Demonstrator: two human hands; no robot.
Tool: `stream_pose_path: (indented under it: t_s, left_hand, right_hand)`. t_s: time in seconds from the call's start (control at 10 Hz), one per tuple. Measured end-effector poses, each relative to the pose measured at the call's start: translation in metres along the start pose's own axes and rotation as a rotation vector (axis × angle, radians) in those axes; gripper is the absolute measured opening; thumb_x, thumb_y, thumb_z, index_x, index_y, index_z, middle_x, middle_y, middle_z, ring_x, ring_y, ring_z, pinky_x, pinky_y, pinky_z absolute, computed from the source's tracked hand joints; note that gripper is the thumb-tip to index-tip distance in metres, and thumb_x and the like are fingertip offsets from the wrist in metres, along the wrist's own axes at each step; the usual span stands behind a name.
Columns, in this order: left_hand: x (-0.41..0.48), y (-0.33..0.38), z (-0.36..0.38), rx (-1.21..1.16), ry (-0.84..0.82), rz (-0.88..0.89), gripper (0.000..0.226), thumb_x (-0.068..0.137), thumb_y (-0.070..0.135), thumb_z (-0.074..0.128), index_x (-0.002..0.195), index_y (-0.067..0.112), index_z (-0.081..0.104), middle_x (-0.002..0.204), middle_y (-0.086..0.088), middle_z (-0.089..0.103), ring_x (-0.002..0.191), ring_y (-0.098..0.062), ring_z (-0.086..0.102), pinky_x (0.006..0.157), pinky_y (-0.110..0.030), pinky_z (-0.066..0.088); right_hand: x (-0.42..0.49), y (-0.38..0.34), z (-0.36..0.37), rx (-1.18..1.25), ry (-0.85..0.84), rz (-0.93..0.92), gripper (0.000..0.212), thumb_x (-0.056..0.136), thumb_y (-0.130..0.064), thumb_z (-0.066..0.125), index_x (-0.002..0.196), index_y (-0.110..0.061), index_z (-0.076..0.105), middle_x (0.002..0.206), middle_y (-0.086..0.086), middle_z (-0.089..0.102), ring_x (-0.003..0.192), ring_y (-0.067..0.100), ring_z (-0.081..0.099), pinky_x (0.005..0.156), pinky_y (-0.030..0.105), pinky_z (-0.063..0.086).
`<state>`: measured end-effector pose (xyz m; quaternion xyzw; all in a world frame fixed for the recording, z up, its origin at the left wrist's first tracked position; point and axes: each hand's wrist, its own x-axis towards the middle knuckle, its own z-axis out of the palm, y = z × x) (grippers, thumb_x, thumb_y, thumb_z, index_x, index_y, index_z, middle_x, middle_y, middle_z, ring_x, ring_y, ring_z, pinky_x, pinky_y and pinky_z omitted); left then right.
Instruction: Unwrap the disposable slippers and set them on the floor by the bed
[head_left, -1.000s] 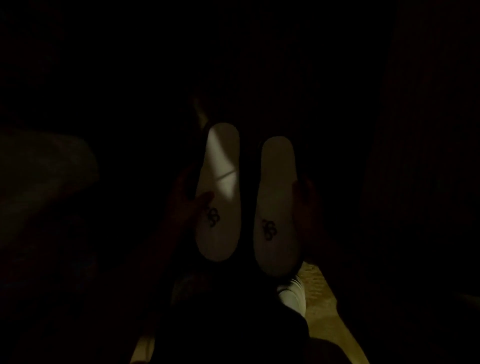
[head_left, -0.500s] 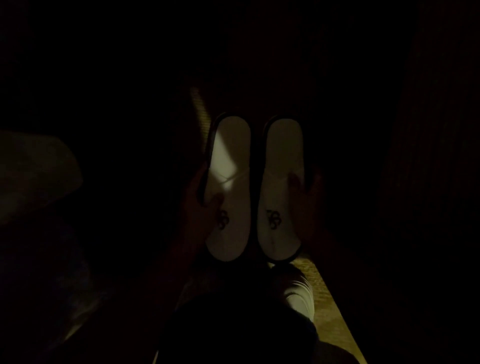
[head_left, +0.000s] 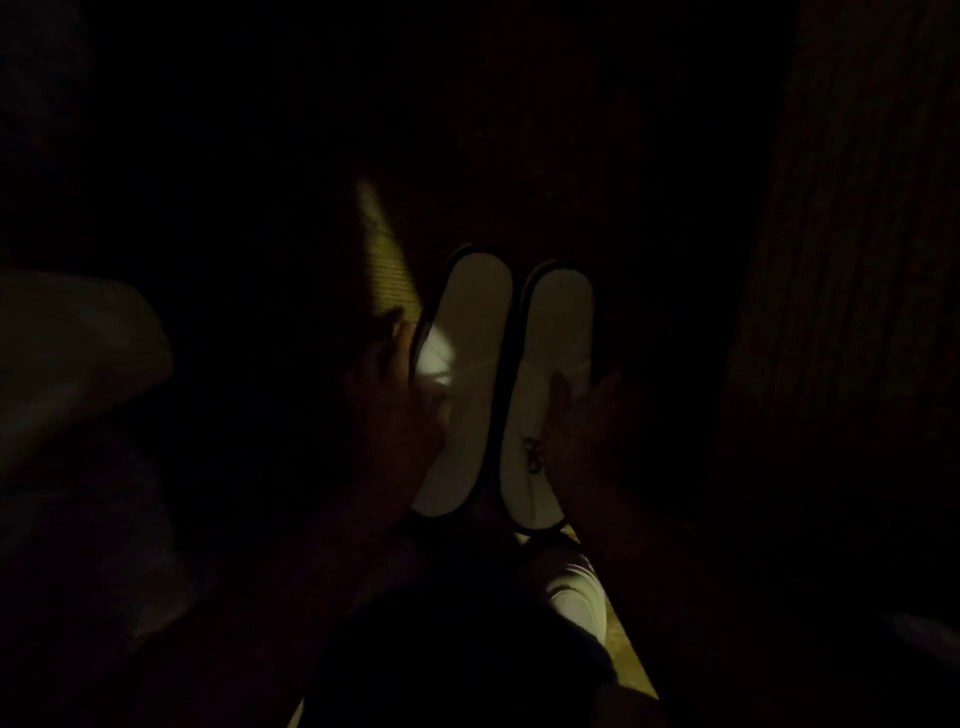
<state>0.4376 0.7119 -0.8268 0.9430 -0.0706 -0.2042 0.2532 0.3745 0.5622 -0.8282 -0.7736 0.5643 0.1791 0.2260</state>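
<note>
The scene is very dark. Two white disposable slippers with dark edging lie side by side, toes pointing away from me. The left slipper has a patch of light on it, and my left hand rests against its left side with fingers on the edge. The right slipper shows a small dark logo near the heel. My right hand lies over its right side, the thumb on its top. Whether the slippers rest flat on the floor I cannot tell.
A pale bed edge or bedding shows dimly at the left. A strip of lit carpet runs beyond the slippers. My white shoe is just below the slippers. A tall dark surface stands at the right.
The two slippers have come together from a gap apart, their heels levelled. Both hands have slid further onto the slippers' sides, and the left logo is now covered.
</note>
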Motion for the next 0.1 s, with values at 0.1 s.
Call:
stream_pose_path:
  t_s: [0.1]
  left_hand:
    - [0.0145,0.0299,-0.0431,-0.234,0.105,-0.119,0.059,0.081,0.018,0.066,0.136,0.007,0.046,0.135,-0.021,0.051,0.126,-0.036,0.047,0.106,-0.045,0.038]
  right_hand:
    - [-0.0175,-0.0363,-0.0333,0.096,0.136,-0.095,0.058,0.092,-0.037,0.05,0.141,-0.009,0.037,0.147,0.019,0.038,0.135,0.037,0.034,0.111,0.047,0.026]
